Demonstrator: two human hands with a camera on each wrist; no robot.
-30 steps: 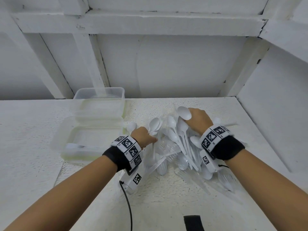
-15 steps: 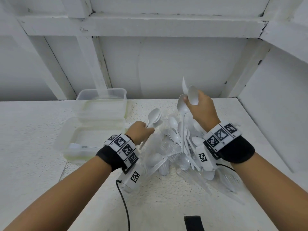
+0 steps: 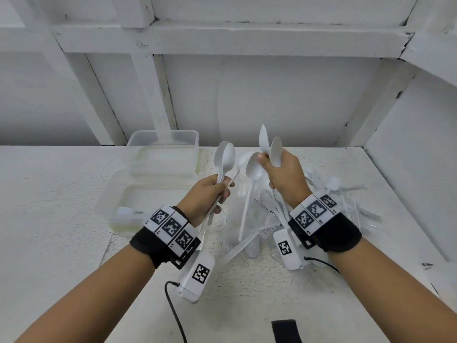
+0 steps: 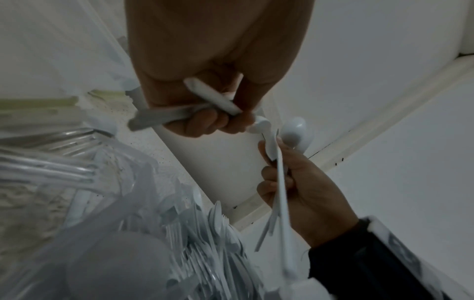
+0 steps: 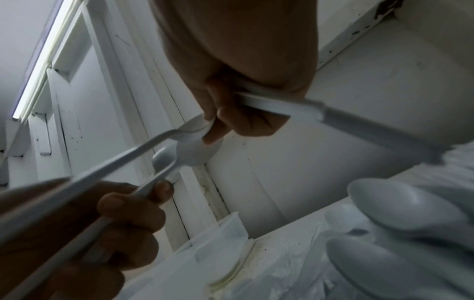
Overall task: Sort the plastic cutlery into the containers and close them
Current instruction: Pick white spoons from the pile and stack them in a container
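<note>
My left hand [image 3: 210,194] grips white plastic spoons [image 3: 224,159] by their handles, bowls up, above the table. My right hand [image 3: 282,174] grips a bunch of white spoons [image 3: 269,149] too, bowls pointing up, one long handle hanging down. Both hands are raised over a pile of white and clear plastic cutlery [image 3: 259,219]. The left wrist view shows fingers of my left hand [image 4: 212,121] curled round spoon handles [image 4: 212,99], with the right hand [image 4: 302,186] beside them. Two clear containers [image 3: 163,149] stand open at the left; the near container [image 3: 133,201] holds a little cutlery.
White wall and beams rise behind the table [image 3: 61,194]. A side wall [image 3: 408,157] closes the right. A black cable [image 3: 175,313] and a black strap [image 3: 286,330] lie near the front edge.
Both hands have lifted up out of the pile with spoons held in them. The left hand rose and moved right, closer to the right hand.
</note>
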